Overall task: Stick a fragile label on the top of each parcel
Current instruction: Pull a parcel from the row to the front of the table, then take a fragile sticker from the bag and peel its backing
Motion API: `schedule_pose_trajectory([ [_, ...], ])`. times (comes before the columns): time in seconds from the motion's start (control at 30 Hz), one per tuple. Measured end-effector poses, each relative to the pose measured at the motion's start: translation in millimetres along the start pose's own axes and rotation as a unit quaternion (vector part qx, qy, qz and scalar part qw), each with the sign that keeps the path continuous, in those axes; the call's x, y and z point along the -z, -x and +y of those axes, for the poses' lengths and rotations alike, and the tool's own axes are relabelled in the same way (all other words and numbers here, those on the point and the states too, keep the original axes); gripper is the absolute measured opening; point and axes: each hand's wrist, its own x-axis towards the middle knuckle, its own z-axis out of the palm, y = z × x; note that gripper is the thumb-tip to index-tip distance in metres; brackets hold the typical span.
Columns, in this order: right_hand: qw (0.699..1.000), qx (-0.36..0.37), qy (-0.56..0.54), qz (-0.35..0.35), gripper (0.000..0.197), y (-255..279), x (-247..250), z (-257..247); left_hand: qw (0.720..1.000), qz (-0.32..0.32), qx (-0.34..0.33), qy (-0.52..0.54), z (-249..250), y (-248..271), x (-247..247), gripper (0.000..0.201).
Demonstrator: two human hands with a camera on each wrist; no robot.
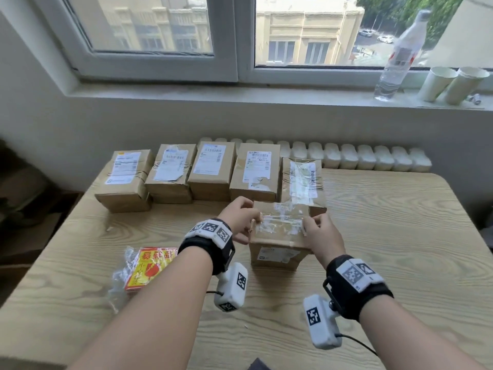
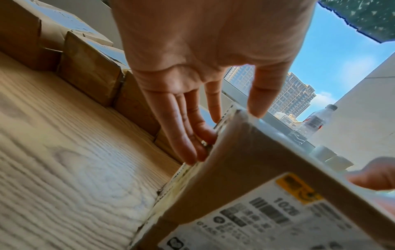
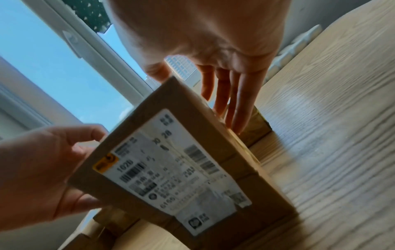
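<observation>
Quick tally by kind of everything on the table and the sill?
Brown cardboard parcels: 6
Red-and-yellow label pack in clear wrap: 1
Clear plastic water bottle: 1
White paper cups: 2
Total: 10

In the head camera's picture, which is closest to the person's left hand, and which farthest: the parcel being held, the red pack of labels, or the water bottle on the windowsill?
1. Parcel: touching the left hand, at its right.
2. Red label pack: on the table, nearer the person, left.
3. Water bottle: far right, on the windowsill.
</observation>
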Motion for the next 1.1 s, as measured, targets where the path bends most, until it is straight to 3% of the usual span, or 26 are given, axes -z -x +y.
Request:
schedule_pose_trajectory([
  [0.23,0.999,-0.013,0.002,0.035,0.029,0.8,-5.3,-5.5,0.999,-0.041,-0.004,0.022,-10.5,-4.1,9.5,0.035],
  [0.3,0.997,-0.01,-0.003,0.075,0.028,1.4,-6.8,-15.6,0.998,-0.066,-0.016,-0.005,-12.6,-5.7,20.4,0.036],
  [0.43,0.972,0.099,0.005,0.212,0.023,9.4,-17.6,-54.2,0.998,-0.053,-0.024,-0.022,-25.7,-6.0,60.9,0.035],
  [0.53,0.956,0.193,-0.033,0.22,0.014,22.1,-43.3,-92.7,1.0,0.005,-0.016,-0.026,-47.6,-8.0,105.1,0.021],
  [0.67,0.968,0.223,-0.069,0.096,0.011,31.9,-96.8,-120.9,0.995,0.101,0.01,-0.023,-95.2,-8.5,164.5,0.011],
  [0.83,0.986,0.116,0.038,-0.111,0.011,29.2,-174.2,-100.6,0.982,0.17,0.044,-0.073,-157.8,-9.0,219.5,0.019],
  [0.93,0.974,0.004,0.078,-0.214,0.007,30.8,-220.9,-73.4,0.979,0.142,0.097,-0.111,-187.0,-13.4,235.1,0.03],
  [1.03,0.948,-0.128,0.05,-0.286,0.013,34.6,-254.1,-50.4,0.976,0.098,0.141,-0.136,-206.6,-19.0,235.8,0.049],
  [1.1,0.938,-0.156,0.051,-0.304,0.023,38.2,-267.0,-42.4,0.975,0.08,0.158,-0.134,-214.3,-21.4,230.9,0.058],
])
